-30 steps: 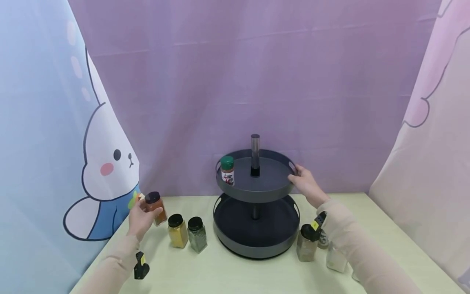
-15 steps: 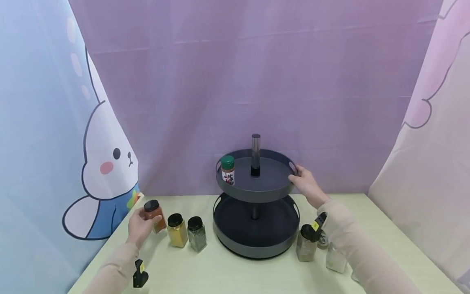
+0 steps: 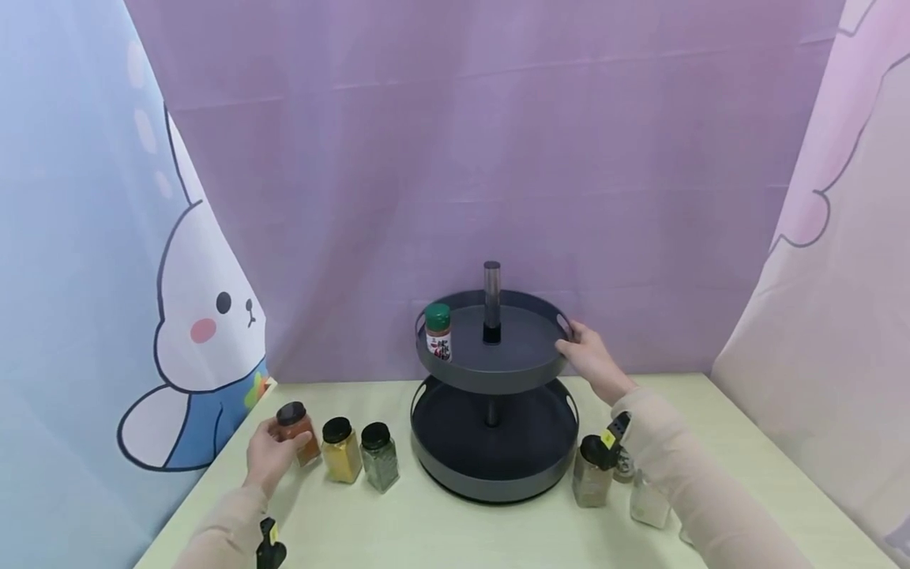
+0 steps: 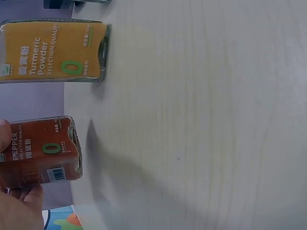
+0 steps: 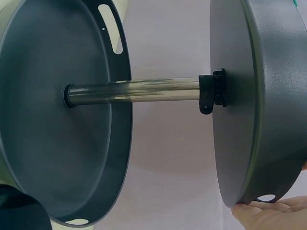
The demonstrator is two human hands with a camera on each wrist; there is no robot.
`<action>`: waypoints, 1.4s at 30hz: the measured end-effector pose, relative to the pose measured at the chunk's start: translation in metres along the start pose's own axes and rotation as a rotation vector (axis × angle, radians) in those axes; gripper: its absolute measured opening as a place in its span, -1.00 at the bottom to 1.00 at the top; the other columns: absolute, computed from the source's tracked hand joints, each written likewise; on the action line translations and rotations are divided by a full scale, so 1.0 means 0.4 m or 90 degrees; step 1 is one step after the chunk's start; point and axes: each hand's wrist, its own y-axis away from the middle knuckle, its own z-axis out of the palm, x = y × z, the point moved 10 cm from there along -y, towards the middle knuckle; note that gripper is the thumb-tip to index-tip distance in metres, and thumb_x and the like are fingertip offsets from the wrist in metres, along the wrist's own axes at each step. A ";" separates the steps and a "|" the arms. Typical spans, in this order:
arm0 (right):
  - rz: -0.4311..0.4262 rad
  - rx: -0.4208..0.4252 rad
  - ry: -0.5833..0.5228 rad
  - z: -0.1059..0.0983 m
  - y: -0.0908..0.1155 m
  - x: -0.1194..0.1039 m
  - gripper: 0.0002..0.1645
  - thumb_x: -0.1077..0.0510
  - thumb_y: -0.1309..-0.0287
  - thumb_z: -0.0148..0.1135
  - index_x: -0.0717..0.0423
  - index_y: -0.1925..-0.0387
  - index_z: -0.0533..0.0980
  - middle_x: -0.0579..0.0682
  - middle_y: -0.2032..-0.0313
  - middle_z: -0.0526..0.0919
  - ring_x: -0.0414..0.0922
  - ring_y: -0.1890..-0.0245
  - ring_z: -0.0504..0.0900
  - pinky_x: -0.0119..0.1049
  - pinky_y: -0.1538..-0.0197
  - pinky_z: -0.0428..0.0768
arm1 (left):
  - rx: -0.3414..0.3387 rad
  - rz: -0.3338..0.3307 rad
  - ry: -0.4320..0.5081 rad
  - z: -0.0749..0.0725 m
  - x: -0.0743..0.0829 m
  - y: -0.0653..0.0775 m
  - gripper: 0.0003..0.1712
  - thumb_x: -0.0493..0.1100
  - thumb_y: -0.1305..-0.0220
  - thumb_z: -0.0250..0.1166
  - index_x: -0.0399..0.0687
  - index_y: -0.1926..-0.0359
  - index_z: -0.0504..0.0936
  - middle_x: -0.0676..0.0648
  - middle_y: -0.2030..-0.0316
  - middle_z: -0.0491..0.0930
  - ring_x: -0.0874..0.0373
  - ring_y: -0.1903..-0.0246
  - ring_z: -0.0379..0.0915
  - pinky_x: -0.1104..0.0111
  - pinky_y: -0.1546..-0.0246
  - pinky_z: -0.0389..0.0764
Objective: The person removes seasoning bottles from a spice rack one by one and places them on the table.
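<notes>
My left hand (image 3: pixel 268 456) holds a square glass spice jar (image 4: pixel 41 151) of red-brown powder between thumb and fingers. It has a black lid, its label reads "PEPPER", and it leans slightly at the table's left side. Just right of it stand a jar of yellow turmeric powder (image 3: pixel 342 460) and a jar of green dried herbs (image 3: pixel 381 466). My right hand (image 3: pixel 593 361) grips the rim of the upper tray (image 3: pixel 529 336) of a dark two-tier round rack, at its handle slot. A green-capped bottle (image 3: pixel 438 340) stands at that tray's left edge.
Below, the rack's lower tray (image 3: pixel 490 446) sits on the pale table (image 3: pixel 426 537). Right of the rack, under my right forearm, are a black-lidded jar (image 3: pixel 592 484), a pale jar (image 3: pixel 649 504) and other partly hidden containers. A purple curtain (image 3: pixel 370 197) hangs behind.
My left hand has come down and towards me with the pepper jar, beside the turmeric jar. The right hand stays on the upper tray's rim.
</notes>
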 end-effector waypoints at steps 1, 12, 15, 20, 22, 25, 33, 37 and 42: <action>-0.001 -0.001 0.000 0.001 -0.001 0.000 -0.21 0.31 -0.24 -0.20 0.39 -0.37 -0.32 0.34 -0.41 -0.21 0.11 -0.37 -0.18 0.03 -0.39 0.05 | 0.001 -0.002 0.001 0.000 -0.004 0.002 -0.21 -0.24 -0.14 0.26 -0.57 -0.24 0.08 -0.59 -0.13 0.25 -0.38 -0.12 0.18 -0.16 -0.18 0.30; 0.000 -0.003 0.005 0.002 -0.002 0.002 -0.21 0.30 -0.26 -0.21 0.38 -0.37 -0.33 0.33 -0.41 -0.24 0.11 -0.38 -0.19 0.04 -0.40 0.03 | 0.026 0.004 -0.006 -0.005 -0.019 0.011 -0.23 -0.26 -0.10 0.28 -0.58 -0.21 0.12 -0.59 -0.09 0.32 -0.35 -0.08 0.26 -0.13 -0.11 0.37; -0.001 -0.004 0.002 0.003 -0.002 0.002 -0.21 0.30 -0.25 -0.20 0.39 -0.37 -0.33 0.34 -0.41 -0.24 0.11 -0.37 -0.19 0.03 -0.40 0.04 | 0.024 0.002 -0.005 -0.004 -0.027 0.012 -0.23 -0.26 -0.11 0.27 -0.59 -0.21 0.11 -0.60 -0.09 0.30 -0.36 -0.07 0.25 -0.13 -0.13 0.35; -0.004 0.000 0.006 0.003 -0.002 0.004 -0.21 0.31 -0.25 -0.20 0.41 -0.36 -0.32 0.36 -0.40 -0.24 0.13 -0.37 -0.18 0.04 -0.40 0.03 | 0.019 0.005 -0.013 0.001 -0.037 0.011 -0.22 -0.24 -0.12 0.28 -0.60 -0.21 0.10 -0.61 -0.07 0.30 -0.36 -0.04 0.26 -0.13 -0.09 0.37; -0.005 0.001 0.010 0.002 -0.001 0.004 -0.22 0.31 -0.25 -0.20 0.41 -0.36 -0.31 0.37 -0.40 -0.24 0.14 -0.37 -0.19 0.05 -0.40 0.02 | 0.011 0.002 -0.011 0.004 -0.041 0.010 -0.20 -0.24 -0.12 0.28 -0.59 -0.22 0.08 -0.61 -0.08 0.29 -0.36 -0.06 0.25 -0.14 -0.11 0.36; -0.003 0.003 0.014 0.001 -0.001 0.003 -0.22 0.30 -0.26 -0.20 0.41 -0.36 -0.31 0.37 -0.40 -0.23 0.14 -0.37 -0.18 0.05 -0.40 0.03 | 0.000 -0.003 -0.008 0.010 -0.043 0.010 -0.19 -0.25 -0.12 0.28 -0.58 -0.24 0.06 -0.61 -0.11 0.27 -0.37 -0.09 0.22 -0.15 -0.14 0.34; 0.007 0.001 0.015 0.000 0.003 0.005 -0.22 0.29 -0.27 -0.20 0.38 -0.37 -0.33 0.36 -0.41 -0.23 0.14 -0.37 -0.18 0.05 -0.39 0.06 | -0.019 0.001 -0.003 0.018 -0.041 0.015 -0.18 -0.27 -0.14 0.25 -0.57 -0.26 0.01 -0.60 -0.16 0.20 -0.39 -0.13 0.16 -0.17 -0.18 0.29; -0.002 -0.002 0.011 0.005 0.006 0.001 -0.21 0.29 -0.26 -0.21 0.39 -0.36 -0.33 0.36 -0.40 -0.24 0.14 -0.37 -0.19 0.04 -0.40 0.04 | -0.019 -0.004 -0.003 0.017 -0.043 0.019 -0.17 -0.26 -0.15 0.24 -0.55 -0.28 -0.01 -0.59 -0.18 0.18 -0.40 -0.16 0.12 -0.19 -0.20 0.26; -0.006 0.005 0.010 0.003 0.004 0.000 -0.21 0.30 -0.25 -0.20 0.40 -0.36 -0.32 0.37 -0.40 -0.22 0.13 -0.37 -0.18 0.03 -0.40 0.04 | -0.021 0.005 -0.005 0.014 -0.043 0.017 -0.16 -0.23 -0.13 0.26 -0.53 -0.28 0.01 -0.58 -0.20 0.18 -0.39 -0.17 0.12 -0.18 -0.20 0.26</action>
